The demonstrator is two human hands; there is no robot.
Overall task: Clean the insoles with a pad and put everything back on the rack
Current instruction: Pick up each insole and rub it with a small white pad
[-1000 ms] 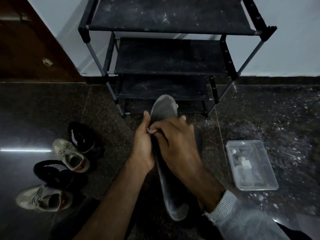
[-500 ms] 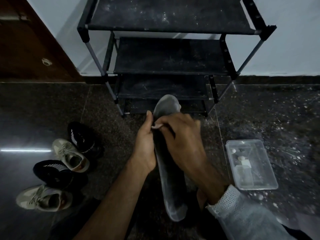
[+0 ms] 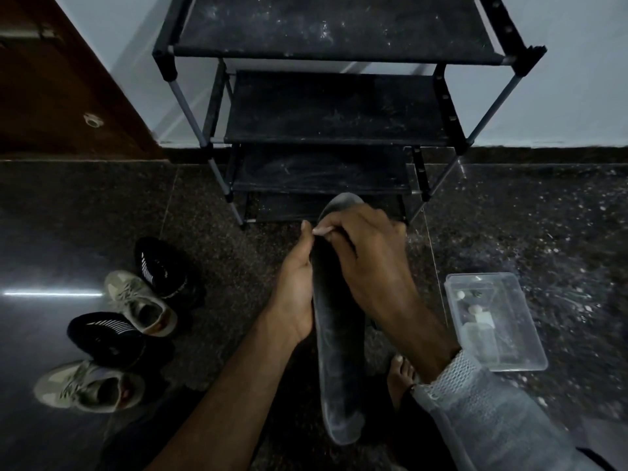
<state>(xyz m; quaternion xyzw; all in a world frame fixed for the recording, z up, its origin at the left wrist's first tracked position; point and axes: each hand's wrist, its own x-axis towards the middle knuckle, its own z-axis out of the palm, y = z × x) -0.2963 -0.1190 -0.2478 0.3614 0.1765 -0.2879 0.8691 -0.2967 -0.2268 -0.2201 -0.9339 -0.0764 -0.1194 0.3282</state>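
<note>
A long dark grey insole (image 3: pixel 339 362) stands lengthwise in front of me, toe end pointing at the rack. My left hand (image 3: pixel 295 290) grips its left edge near the top. My right hand (image 3: pixel 367 263) lies over the upper part of the insole, fingers pinched on a small pale pad (image 3: pixel 322 230) pressed against it. The black shoe rack (image 3: pixel 326 130) stands against the wall just beyond, its shelves bare and dusty.
Two black shoes (image 3: pixel 159 266) (image 3: pixel 105 338) and two beige sneakers (image 3: pixel 142 304) (image 3: pixel 88 385) sit on the dark floor at the left. A clear plastic box (image 3: pixel 499 321) holding a small bottle rests at the right. My bare foot (image 3: pixel 401 379) shows under the right wrist.
My right hand with the pad has slid up the insole toward its toe end. The left hand keeps its hold and the insole has barely shifted.
</note>
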